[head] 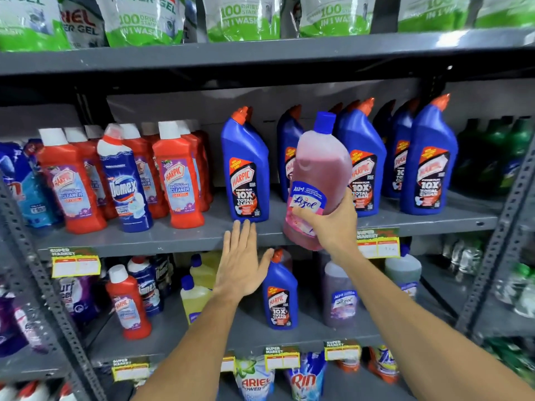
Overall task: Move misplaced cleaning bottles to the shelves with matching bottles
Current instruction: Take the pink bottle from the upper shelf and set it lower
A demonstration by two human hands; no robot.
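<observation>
We grasp the pink translucent Lizol bottle with blue cap (318, 180) in our right hand (333, 224) at the middle shelf's front edge (173, 241), left hand (243, 264) released, and next must carry it down among the matching Lizol bottles (341, 296).

Two hands show: the left hand (244, 266) and the right hand (333, 224). One pink Lizol bottle (317, 180) is in view.

On the middle shelf (185, 237), about five blue Harpic bottles (246, 169) stand in front, with more partly hidden behind. At least five red Harpic bottles (179, 175) stand there, the back ones hard to count, and one Domex bottle (123, 180) among them.

On the lower shelf (231, 334) there is one blue Harpic (279, 296), one red Harpic (128, 302), two Domex (146, 285), two yellow bottles (195, 299), one purple bottle (340, 296) and one green bottle (404, 273).

At least five Ariel pouches (142, 18) line the top shelf (260, 55).
</observation>
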